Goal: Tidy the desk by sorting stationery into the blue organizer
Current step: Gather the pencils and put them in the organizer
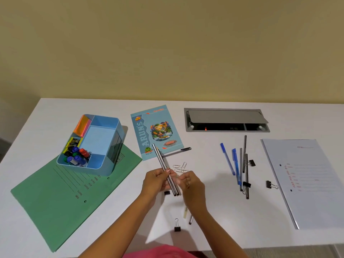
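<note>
- A binder clip (177,225) is noted nearest the desk (223,231) edge. Two slim items (188,214) beside it are cut off by the right forearm and cannot be identified.
- The left hand (155,180) is curled round a bundle of pencils (163,163), held tilted above the desk.
- The right hand (189,181) is blurred, with fingers bent beside the bundle. Whether it pinches the pencils cannot be told.
- Risk: the bundle is gripped towards its lower end, so a pencil could slide out onto the paper clips (180,167) just beyond.
- The blue organizer (81,169) stands far left on a green folder (55,202), well apart from both hands. Markers (77,155) are packed in its front compartment.
- Risk: pencils dropped in hard could rock it — the folder's edge runs close under it.
</note>
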